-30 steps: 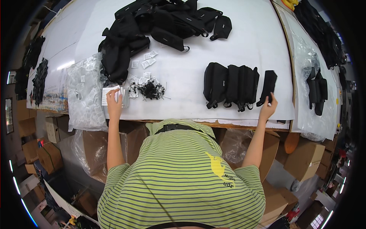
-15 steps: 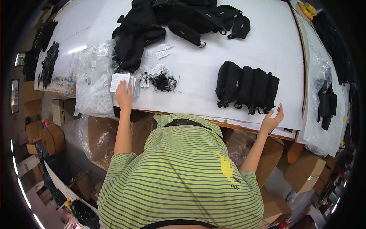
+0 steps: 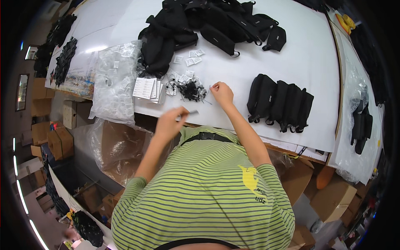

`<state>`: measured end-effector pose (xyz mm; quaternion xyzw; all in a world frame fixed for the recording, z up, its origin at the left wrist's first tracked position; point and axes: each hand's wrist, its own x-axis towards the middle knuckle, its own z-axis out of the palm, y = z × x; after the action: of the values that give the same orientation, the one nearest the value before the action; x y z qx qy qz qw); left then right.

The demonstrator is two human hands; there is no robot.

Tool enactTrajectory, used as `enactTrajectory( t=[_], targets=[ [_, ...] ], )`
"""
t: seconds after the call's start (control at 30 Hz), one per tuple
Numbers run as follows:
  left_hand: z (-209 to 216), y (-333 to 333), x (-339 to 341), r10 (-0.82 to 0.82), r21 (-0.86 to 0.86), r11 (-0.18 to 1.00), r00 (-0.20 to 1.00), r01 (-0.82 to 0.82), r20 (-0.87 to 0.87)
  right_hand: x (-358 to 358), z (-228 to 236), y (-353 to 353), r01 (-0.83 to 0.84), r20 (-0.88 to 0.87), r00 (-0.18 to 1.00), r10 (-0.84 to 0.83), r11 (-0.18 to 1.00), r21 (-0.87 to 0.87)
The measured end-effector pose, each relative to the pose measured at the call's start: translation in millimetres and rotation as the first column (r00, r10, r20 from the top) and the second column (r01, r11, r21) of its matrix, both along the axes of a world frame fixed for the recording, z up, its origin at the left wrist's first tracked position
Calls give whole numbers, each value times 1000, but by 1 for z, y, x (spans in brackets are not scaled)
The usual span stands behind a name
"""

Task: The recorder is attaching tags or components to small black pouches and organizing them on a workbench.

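My left hand (image 3: 170, 123) is off the table's front edge, its fingers closed on a thin grey piece (image 3: 193, 112), perhaps a card seen edge-on. Up and to the right, my right hand (image 3: 223, 94) pinches what looks like a thin black string (image 3: 210, 88) beside a tangled pile of black strings (image 3: 192, 90). A fanned stack of white printed cards (image 3: 144, 88) lies left of that pile. Small white packets (image 3: 178, 60) are scattered behind it. To the right of my right hand, several black zip pouches (image 3: 261, 99) stand side by side in a row.
A big heap of black pouches (image 3: 216, 38) covers the back of the white table (image 3: 233, 66). A clear plastic bag of white packets (image 3: 114, 83) lies at the left. Cardboard boxes (image 3: 333, 196) stand below the table, and another table (image 3: 348, 158) adjoins at the right.
My left hand has left the card stack and come right and nearer, now with a thin grey piece. My right hand has moved left from the pouch row to the string pile and closed.
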<state>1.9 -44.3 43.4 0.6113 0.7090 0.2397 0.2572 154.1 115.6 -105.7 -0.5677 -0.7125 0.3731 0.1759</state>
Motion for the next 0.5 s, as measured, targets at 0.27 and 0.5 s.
enactTrajectory(
  t=[0.27, 0.5],
  targets=[
    [-39, -23, 6, 294, -407, 911, 579, 71, 761, -18, -7, -4, -119, 156, 985, 77, 950, 287],
    [-35, -6, 2, -56, -424, 841, 833, 336, 550, 8, 112, 4, 2, -376, 925, 55, 989, 148]
  ],
)
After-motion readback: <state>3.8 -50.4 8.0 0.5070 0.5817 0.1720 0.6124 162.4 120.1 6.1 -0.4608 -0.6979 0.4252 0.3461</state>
